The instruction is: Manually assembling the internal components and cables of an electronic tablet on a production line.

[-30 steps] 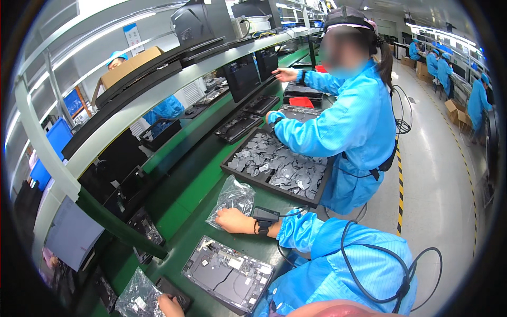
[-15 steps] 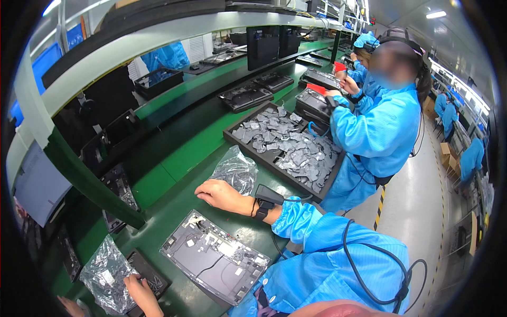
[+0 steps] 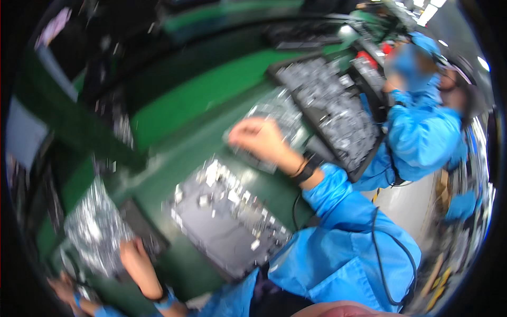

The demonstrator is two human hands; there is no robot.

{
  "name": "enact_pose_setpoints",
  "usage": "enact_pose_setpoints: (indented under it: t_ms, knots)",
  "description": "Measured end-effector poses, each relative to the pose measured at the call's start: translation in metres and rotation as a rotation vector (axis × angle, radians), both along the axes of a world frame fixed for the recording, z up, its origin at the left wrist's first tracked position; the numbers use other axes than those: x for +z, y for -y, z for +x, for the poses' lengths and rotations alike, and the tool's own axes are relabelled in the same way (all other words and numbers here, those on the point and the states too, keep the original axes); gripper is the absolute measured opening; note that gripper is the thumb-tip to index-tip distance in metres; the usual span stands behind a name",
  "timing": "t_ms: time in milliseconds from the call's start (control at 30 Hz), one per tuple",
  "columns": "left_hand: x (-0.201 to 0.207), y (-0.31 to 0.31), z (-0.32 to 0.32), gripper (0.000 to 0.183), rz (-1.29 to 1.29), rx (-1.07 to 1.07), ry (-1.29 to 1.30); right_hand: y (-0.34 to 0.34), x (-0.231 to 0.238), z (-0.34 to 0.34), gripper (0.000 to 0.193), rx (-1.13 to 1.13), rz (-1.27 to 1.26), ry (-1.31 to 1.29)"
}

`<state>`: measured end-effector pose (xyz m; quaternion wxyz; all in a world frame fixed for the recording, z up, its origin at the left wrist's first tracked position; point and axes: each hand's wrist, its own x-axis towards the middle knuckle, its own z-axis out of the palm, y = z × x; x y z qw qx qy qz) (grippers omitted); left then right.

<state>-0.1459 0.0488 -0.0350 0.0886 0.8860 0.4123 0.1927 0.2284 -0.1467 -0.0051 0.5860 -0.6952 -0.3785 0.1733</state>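
The picture is smeared by motion. My right hand (image 3: 260,140) hovers over the green bench with its fingers bent together; anything in them is too small to make out. Under and behind it lies a clear plastic bag (image 3: 280,113). My left hand (image 3: 138,263) has its fingers curled in at the front edge of a small dark tray (image 3: 138,219), beside another clear plastic bag (image 3: 95,224). What its fingertips hold, if anything, is hidden. Between my hands lies a grey laptop bottom case (image 3: 216,232), with boards and small parts along its far side.
A black tray (image 3: 364,171) full of grey pieces stands at the far right of the bench. Beyond it works a person in a blue smock (image 3: 422,124). At the lower left is another person's hand (image 3: 63,288). A dark green post (image 3: 79,124) rises at the left.
The whole view has turned, so the bench things sit further right or lower. My right hand's fingers are bent in more. My left hand has drawn back a little from the small tray.
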Motion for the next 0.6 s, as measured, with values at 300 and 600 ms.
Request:
enact_pose_setpoints:
  t_ms: [300,600]
  knots:
    - [0.040,0.036,0.021,0.021,-0.242,-0.001,0.015,-0.004,-0.004,0.017,0.013,0.194,-0.108,0.054]
    - [0.033,0.033,0.002,0.021,-0.351,-0.026,0.101,-0.031,0.002,-0.018,0.011,0.310,-0.404,0.382]
